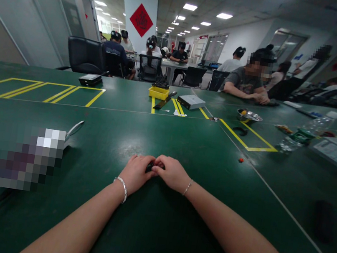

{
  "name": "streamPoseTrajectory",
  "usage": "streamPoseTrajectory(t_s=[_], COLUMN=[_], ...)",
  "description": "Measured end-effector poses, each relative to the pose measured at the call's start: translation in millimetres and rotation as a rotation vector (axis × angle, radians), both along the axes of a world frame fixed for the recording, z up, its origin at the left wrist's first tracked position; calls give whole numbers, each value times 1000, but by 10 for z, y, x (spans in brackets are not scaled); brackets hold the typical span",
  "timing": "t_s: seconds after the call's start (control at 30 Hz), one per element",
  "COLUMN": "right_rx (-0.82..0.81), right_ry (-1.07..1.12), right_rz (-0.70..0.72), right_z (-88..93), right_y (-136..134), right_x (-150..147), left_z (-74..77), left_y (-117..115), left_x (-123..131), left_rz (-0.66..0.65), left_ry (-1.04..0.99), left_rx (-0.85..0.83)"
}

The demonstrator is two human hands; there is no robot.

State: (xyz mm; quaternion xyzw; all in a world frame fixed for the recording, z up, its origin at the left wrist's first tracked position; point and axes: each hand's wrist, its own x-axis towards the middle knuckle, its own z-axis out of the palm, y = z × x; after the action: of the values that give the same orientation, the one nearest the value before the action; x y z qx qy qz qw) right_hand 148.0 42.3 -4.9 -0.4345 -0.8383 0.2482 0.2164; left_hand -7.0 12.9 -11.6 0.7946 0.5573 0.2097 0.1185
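Observation:
My left hand (138, 173) and my right hand (172, 173) meet just above or on the green tabletop (95, 149); I cannot tell which. Their curled fingers touch at the tips. Between them a small dark thing (150, 166) shows in part, mostly covered by the fingers, so its kind stays hidden. Both hands are closed around that spot. A silver bracelet (123, 188) circles my left wrist, and a thin chain bracelet (187, 187) my right.
Ahead lie a yellow tray (158, 93), a grey metal box (191, 101) and a black box (90, 79). A blurred-out object (24, 160) lies left. Rightward are a small red piece (241, 160), a metal bowl (250, 117) and a plastic bottle (299, 140). A person (248, 79) sits across.

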Motion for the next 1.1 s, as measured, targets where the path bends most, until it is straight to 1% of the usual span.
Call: streamPoseTrajectory(t_s=[0.07,0.17,0.2,0.23,0.27,0.3,0.37,0.4,0.43,0.47,0.5,0.57,0.63,0.7,0.8,0.9,1.0,1.07,1.1], right_rx=[-65,-164,-149,-98,-16,86,278,336,349,325,260,87,-52,-101,-59,6,99,119,67], right_ry=[68,136,118,69,-5,-96,-295,-383,-456,-513,-557,-619,-660,-696,-732,-718,-577,-355,-198], right_rz=[20,29,19,-13,-75,-175,-448,-594,-717,-829,-915,-1000,-1006,-1010,-1046,-1027,-931,-814,-738], right_z=[-21,0,23,51,80,107,133,126,107,78,42,-30,-75,-83,-46,10,63,88,95], right_y=[-19,31,69,119,179,247,393,465,530,588,636,704,735,737,708,682,669,634,597], right_x=[-34,20,71,145,248,383,743,956,1175,1388,1582,1871,2004,2010,1935,1882,1744,1505,1335], left_z=[14,26,27,25,22,17,2,-7,-15,-22,-28,-32,-28,-20,-8,2,6,1,-5], left_y=[-1,-9,-12,-14,-15,-14,-9,-5,0,5,9,15,16,13,9,6,8,12,15], left_x=[16,20,15,7,-3,-14,-38,-48,-57,-64,-69,-75,-78,-80,-81,-78,-73,-72,-73], left_rz=[-8,44,61,74,86,98,124,134,139,141,140,138,144,154,166,176,196,210,213], left_ry=[-25,-49,-54,-59,-66,-72,-82,-86,-88,-90,-91,-93,-95,-96,-100,-127,-175,-204,-216], left_rx=[-7,4,6,6,5,5,5,6,8,11,13,19,20,18,6,-4,-18,-18,-12])
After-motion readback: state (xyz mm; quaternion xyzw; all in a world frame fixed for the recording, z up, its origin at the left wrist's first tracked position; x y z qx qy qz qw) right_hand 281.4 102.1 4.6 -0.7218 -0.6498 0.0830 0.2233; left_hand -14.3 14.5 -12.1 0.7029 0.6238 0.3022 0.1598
